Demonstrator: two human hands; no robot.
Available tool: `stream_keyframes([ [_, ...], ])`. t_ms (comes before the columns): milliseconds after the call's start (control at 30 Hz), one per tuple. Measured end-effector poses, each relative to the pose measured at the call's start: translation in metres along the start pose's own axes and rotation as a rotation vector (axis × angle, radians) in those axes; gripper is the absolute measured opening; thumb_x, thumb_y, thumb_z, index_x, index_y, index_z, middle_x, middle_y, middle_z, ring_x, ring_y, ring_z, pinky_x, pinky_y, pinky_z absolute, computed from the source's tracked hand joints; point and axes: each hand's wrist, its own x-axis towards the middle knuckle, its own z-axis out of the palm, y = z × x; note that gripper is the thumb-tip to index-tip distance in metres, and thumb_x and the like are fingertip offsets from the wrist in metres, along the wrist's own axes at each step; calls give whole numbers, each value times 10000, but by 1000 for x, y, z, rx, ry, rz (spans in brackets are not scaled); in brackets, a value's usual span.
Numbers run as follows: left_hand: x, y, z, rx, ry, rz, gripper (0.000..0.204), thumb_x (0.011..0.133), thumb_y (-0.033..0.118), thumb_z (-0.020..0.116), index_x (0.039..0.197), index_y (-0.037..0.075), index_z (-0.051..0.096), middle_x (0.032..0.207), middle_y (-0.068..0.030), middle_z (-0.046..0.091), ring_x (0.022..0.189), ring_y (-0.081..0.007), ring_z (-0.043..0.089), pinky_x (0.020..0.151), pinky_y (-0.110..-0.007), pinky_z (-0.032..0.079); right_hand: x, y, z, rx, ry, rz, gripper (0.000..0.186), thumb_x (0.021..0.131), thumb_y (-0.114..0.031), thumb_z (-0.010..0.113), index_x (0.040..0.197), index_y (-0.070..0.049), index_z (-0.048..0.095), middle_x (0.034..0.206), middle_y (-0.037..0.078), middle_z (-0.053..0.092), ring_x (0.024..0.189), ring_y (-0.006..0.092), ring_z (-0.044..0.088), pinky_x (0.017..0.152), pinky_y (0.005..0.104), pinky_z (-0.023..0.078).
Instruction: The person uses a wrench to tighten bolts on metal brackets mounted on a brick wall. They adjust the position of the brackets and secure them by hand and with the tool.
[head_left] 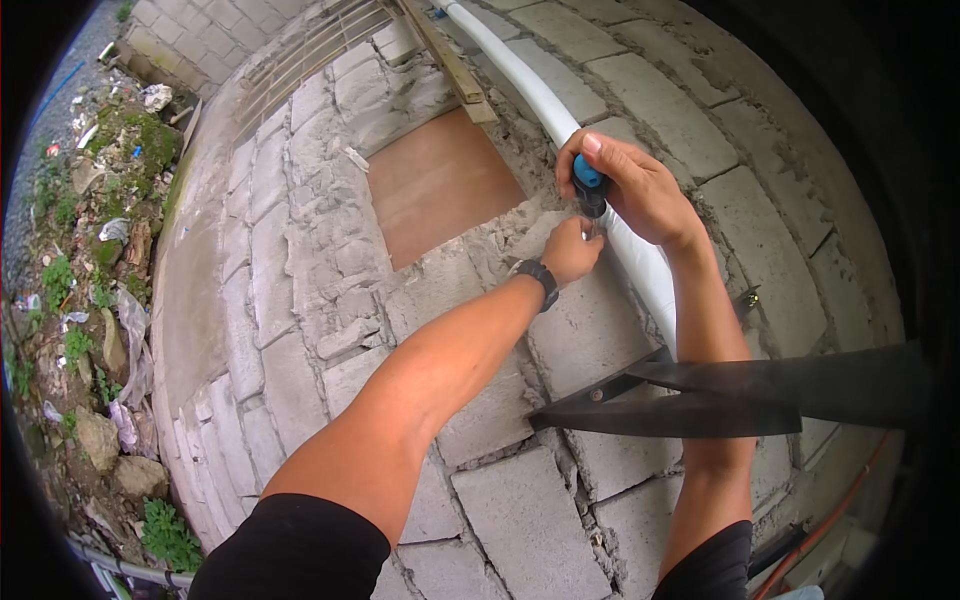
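Observation:
A white pipe [536,88] runs down the grey block wall [505,510], passing beside and behind both hands. Wrapped around a blue-and-black screwdriver-like tool [587,172], my right hand [645,192] holds it against the pipe's left side, its thumb close to the blue end. Just below the tool's black part, my left hand [573,248] is closed, with a dark watch [538,279] on its wrist. Something small and shiny shows at the left fingertips, too small to name. The tool's tip is hidden by the fingers.
A black metal bracket [700,395] crosses in front of my right forearm. Left of the hands, a brown panel [445,190] fills a rough wall opening, with wooden boards [445,55] above. Rubble and plants [115,300] line the far left; an orange cable [830,515] hangs lower right.

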Motion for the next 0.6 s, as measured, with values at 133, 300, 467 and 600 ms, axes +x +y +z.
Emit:
stream_keyframes([
  [133,-5,2,-7,-18,3,-1,363,879,204,727,1160,-20,677,1096,-242,724,1033,-361,712,897,-441,546,-2,3,8,64,-93,56,379,1049,-452,564,1047,-73,556,959,81,595,940,163,577,903,326,455],
  [300,5,-1,-15,-43,41,107,259,914,146,710,1033,-73,639,873,-137,671,716,-148,623,579,-327,490,10,-4,24,-4,43,-90,349,1077,-408,532,995,-70,566,914,61,595,869,142,557,823,306,465],
  [467,7,7,-12,-188,-22,27,329,868,182,727,1084,-59,669,917,-159,708,775,-204,686,665,-373,545,7,-15,14,97,-53,91,448,1008,-558,598,1013,-116,526,804,22,596,814,140,560,802,293,438],
  [600,9,2,-12,-136,-105,-13,317,861,173,727,1058,-69,673,910,-156,705,768,-201,683,672,-374,545,1,1,13,27,63,-89,452,998,-552,621,1007,-109,529,781,10,574,781,134,524,773,299,426],
])
